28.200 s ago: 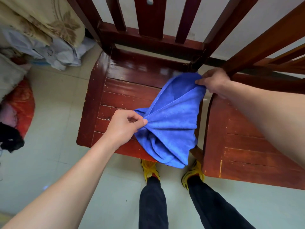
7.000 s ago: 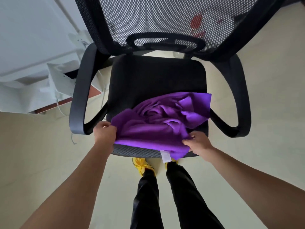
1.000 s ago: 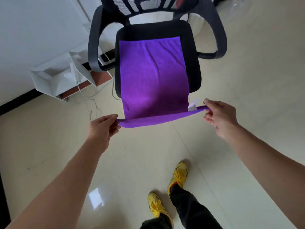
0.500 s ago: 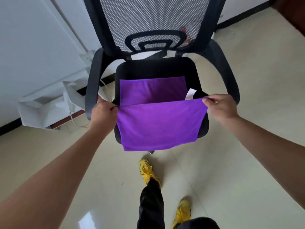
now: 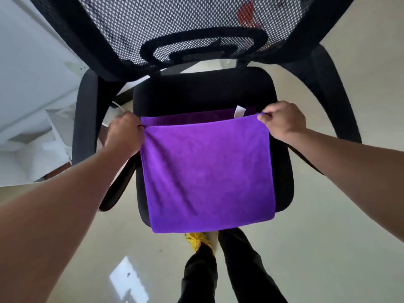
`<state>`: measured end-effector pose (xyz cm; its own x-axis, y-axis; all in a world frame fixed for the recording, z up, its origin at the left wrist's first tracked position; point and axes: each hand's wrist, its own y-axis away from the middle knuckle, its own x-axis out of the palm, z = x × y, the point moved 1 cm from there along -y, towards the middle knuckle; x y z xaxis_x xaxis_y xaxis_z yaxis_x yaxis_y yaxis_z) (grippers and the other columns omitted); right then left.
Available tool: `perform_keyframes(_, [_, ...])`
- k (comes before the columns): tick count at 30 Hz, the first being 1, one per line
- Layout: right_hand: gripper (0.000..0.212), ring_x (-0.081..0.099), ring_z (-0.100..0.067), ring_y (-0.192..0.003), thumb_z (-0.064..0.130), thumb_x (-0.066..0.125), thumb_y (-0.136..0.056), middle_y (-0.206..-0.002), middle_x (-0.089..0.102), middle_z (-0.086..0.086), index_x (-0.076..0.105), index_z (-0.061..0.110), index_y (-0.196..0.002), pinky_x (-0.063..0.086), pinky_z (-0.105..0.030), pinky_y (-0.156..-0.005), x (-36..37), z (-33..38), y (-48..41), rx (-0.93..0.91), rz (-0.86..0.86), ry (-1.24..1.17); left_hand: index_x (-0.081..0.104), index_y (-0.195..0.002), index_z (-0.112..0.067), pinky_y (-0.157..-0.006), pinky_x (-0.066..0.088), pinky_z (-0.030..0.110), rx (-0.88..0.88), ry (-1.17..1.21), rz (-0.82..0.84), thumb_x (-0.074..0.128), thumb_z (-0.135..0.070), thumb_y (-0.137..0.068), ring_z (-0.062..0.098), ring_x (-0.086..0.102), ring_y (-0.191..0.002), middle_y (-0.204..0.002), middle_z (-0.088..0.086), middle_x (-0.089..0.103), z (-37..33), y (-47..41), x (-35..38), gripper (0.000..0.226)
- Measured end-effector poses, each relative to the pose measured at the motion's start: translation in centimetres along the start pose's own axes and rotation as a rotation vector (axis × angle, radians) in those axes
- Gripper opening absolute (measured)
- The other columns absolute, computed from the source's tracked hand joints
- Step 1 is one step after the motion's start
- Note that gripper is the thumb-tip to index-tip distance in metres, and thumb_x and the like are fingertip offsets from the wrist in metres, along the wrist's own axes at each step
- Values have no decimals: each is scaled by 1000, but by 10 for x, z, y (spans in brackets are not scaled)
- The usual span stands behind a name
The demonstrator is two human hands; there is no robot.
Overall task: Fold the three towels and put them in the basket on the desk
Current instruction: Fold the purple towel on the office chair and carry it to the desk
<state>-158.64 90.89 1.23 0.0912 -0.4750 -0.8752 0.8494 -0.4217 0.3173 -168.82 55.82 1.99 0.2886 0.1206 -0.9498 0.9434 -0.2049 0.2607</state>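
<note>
Black chair seat (image 5: 196,92) bears the folded purple towel (image 5: 207,171) — glossy floor (image 5: 328,237) below.

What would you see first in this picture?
The bright purple towel jumps out, folded over on the seat of the black office chair in the middle. The left hand and right hand each pinch a top corner. Below, a yellow shoe peeks out past the towel's front edge.

Soft matt purple cloth towel (image 5: 207,171), black mesh chair back (image 5: 175,29), glossy smooth tiled floor (image 5: 328,237)
</note>
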Motion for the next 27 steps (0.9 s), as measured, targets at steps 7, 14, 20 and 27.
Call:
perform_keyframes(7, [16, 51, -27, -116, 25, 69, -84, -126, 58, -2, 74, 16, -96, 49, -41, -84, 33, -4, -57, -349, 112, 159, 72, -84, 7, -100, 36, 37, 181, -39, 91, 55, 1, -77, 37, 57, -113, -100, 25, 67, 4, -43, 38, 20])
perform_keyframes(14, [17, 62, -31, -88, 23, 65, -87, -98, 65, -9, 72, 11, -96, 41, -31, -70, 39, -13, -69, -421, 217, 150, 72, -91, -3, -86, 47, 43, 81, -74, 185, 64, -10, -76, 39, 60, -97, -98, 21, 65, -2, -51, 38, 19])
perform_keyframes(20, [15, 62, -32, -83, 23, 65, -88, -88, 65, -7, 70, 10, -91, 44, -34, -65, 18, -25, -48, -424, 56, 165, 73, -87, -7, -79, 47, 41, 73, -64, 180, 65, -15, -75, 38, 61, -93, -96, 16, 65, -6, -28, 12, 17])
perform_keyframes(27, [11, 65, -33, -83, 18, 69, -84, -85, 68, -9, 70, 8, -89, 52, -39, -64, -31, -21, 34, -406, -95, 159, 66, -59, -3, -58, 48, 38, 433, -22, 112, 38, -36, -62, 34, 57, -67, -65, 13, 54, -9, 46, -49, 44])
